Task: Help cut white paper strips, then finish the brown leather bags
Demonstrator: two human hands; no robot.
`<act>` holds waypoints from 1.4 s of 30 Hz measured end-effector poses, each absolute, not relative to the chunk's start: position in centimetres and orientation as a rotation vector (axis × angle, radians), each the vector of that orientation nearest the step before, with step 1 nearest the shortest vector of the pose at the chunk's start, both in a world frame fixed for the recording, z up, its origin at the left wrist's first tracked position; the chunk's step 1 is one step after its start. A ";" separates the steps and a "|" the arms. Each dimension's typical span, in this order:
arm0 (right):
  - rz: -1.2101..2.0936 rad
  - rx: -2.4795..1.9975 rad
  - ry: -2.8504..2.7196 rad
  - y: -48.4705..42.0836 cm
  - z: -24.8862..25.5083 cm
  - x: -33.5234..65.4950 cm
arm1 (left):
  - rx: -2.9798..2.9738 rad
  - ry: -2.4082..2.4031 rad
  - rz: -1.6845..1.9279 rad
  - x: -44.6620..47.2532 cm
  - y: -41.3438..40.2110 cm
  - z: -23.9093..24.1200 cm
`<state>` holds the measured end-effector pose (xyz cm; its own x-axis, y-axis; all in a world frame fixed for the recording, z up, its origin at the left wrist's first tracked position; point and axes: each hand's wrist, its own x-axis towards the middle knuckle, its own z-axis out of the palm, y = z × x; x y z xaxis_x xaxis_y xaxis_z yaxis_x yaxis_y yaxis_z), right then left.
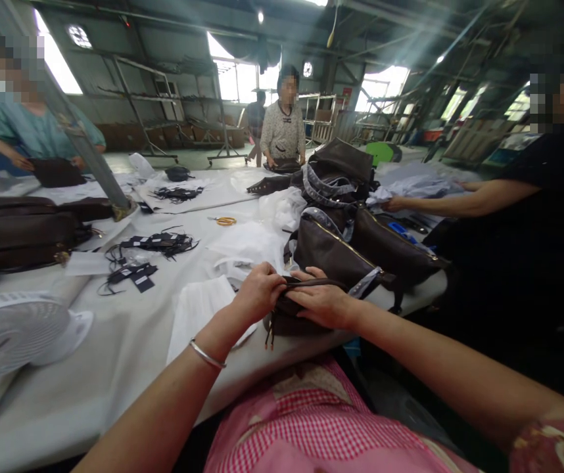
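Head: two hands (261, 287) (325, 303) on one bag (292, 324)

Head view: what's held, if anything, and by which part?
A dark bag, gripped along its top edge by the left hand and right hand.

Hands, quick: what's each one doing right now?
Left hand: closed, pinching the bag near its top.
Right hand: on the same bag; grip can't be told.

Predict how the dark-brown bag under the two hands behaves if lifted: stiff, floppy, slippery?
Probably pliable: the dark-brown bag looks leathery. Likely not very slippery, since its visible surface shows little shine. The thin cords would probably swing, as they dangle at its end near the left hand.
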<state>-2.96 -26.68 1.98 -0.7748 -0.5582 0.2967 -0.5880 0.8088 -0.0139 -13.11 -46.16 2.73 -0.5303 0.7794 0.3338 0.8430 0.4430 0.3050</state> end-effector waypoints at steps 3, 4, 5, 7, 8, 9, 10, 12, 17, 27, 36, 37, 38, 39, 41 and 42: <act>0.208 0.873 -2.586 -26.3 0.9 -1.6 | -1.385 -2.589 -0.653 -12.7 -46.0 2.2; 0.230 0.838 -2.570 -26.3 0.7 -1.2 | -1.375 -2.584 -0.616 -12.6 -46.0 2.2; 0.257 0.788 -2.574 -26.5 0.6 -0.8 | -1.359 -2.575 -0.569 -12.4 -46.1 2.2; 0.314 0.652 -2.632 -27.1 0.7 -0.4 | -1.323 -2.558 -0.484 -12.1 -46.2 2.3; 0.329 0.581 -2.677 -27.5 0.8 -0.3 | -1.311 -2.554 -0.466 -12.0 -46.2 2.3; 0.326 0.517 -2.722 -27.8 1.0 -0.4 | -1.304 -2.555 -0.469 -12.0 -46.2 2.3; 0.306 0.472 -2.761 -28.0 1.2 -0.5 | -1.303 -2.557 -0.493 -12.0 -46.2 2.2; 0.235 0.457 -2.813 -28.2 1.5 -1.2 | -1.316 -2.557 -0.593 -12.2 -46.3 1.8; 0.162 0.576 -2.837 -27.3 1.4 -2.8 | -1.419 -2.473 -0.943 -12.7 -47.0 0.7; 0.710 0.917 -2.587 -24.3 2.3 -0.9 | -1.623 -2.195 -1.002 -12.8 -47.1 -0.8; 0.580 0.107 -2.590 -23.9 1.0 2.7 | -1.388 -2.020 -0.936 -12.3 -46.3 -3.5; 0.529 0.055 -2.659 -24.2 0.8 2.5 | -1.375 -2.011 -0.931 -12.3 -46.2 -3.7; 0.481 -0.002 -2.714 -24.6 0.7 2.2 | -1.362 -2.006 -0.927 -12.3 -46.1 -3.8; 0.432 -0.056 -2.753 -25.0 0.7 1.9 | -1.343 -2.004 -0.925 -12.4 -46.1 -3.9; 0.353 -0.126 -2.791 -25.6 0.7 1.1 | -1.291 -2.012 -0.922 -12.4 -46.0 -3.9; 0.342 -0.137 -2.793 -25.8 0.8 0.7 | -1.265 -2.016 -0.921 -12.3 -46.0 -4.0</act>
